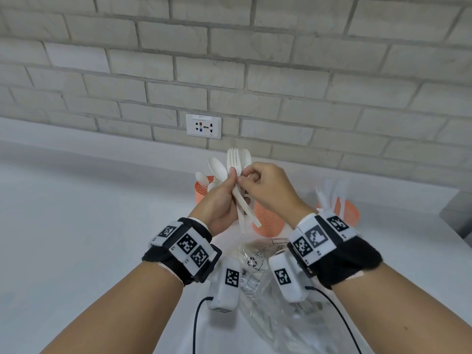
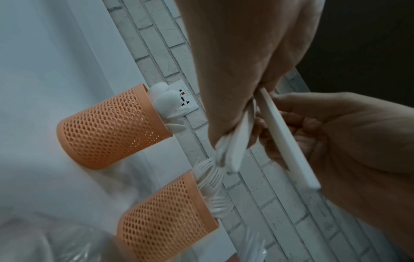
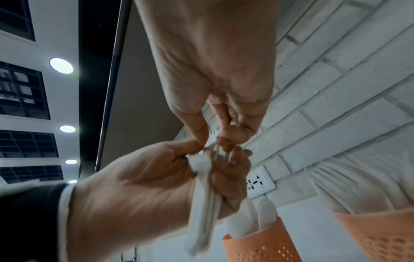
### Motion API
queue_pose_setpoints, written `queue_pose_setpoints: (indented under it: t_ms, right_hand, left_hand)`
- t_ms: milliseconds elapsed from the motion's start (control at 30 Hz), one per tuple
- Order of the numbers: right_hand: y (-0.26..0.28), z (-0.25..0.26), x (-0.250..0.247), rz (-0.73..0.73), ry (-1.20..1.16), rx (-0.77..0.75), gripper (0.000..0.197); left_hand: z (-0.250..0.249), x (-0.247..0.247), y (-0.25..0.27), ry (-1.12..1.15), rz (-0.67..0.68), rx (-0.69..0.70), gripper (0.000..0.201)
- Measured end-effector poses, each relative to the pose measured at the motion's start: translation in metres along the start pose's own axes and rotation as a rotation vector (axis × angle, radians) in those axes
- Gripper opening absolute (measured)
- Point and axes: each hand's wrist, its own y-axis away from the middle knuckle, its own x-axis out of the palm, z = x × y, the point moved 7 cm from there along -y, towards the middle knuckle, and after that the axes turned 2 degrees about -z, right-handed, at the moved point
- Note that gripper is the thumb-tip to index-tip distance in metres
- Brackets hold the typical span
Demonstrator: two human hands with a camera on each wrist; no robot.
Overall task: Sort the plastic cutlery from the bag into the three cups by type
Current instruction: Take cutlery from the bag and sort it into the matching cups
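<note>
My left hand (image 1: 231, 182) grips a bundle of white plastic cutlery upright above the cups: a fork (image 1: 234, 159) and spoons (image 1: 217, 166) fan out at the top, and the handles (image 2: 237, 141) hang below the palm. My right hand (image 1: 245, 177) pinches one piece of the bundle just under the fork's head. Three orange mesh cups stand by the wall. The left cup (image 1: 203, 190) holds spoons, the middle cup (image 1: 267, 221) is partly hidden by my hands, and the right cup (image 1: 348, 212) holds blurred white pieces. The clear bag (image 1: 268, 302) lies under my wrists.
A brick wall with a white socket (image 1: 203, 126) rises right behind the cups. The white counter (image 1: 89, 226) stretches to the left. A grey object (image 1: 459, 213) sits at the right edge. In the left wrist view the second cup (image 2: 165, 221) holds forks.
</note>
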Motion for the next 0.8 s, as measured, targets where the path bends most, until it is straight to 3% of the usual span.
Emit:
queue_pose_setpoints:
  t_ms: [133,233,367,500,700,800]
  right_hand:
    - [0.008,-0.008,0.008,0.02,-0.055,0.11,0.032]
    - [0.01,-0.016,0.014,0.053,-0.098,0.215,0.038]
    - [0.017,-0.007,0.018,0.106,-0.101,0.178,0.029]
    - [0.023,0.001,0.014,0.037,-0.045,0.094,0.02]
    - [0.029,0.004,0.019,0.201,-0.152,0.166,0.011]
    - [0.032,0.003,0.021,0.218,-0.162,0.205,0.009]
  left_hand:
    - [0.003,0.004,0.007,0.064,0.004,-0.012,0.052]
    - [0.007,0.006,0.01,-0.012,-0.002,-0.004,0.046]
    - [0.01,0.007,0.014,-0.003,-0.042,0.005,0.039]
    - [0.007,0.006,0.018,-0.051,0.008,-0.017,0.05]
    - [0.007,0.001,0.016,-0.022,-0.06,-0.02,0.05]
    - [0.006,0.001,0.014,0.02,-0.117,0.012,0.037]
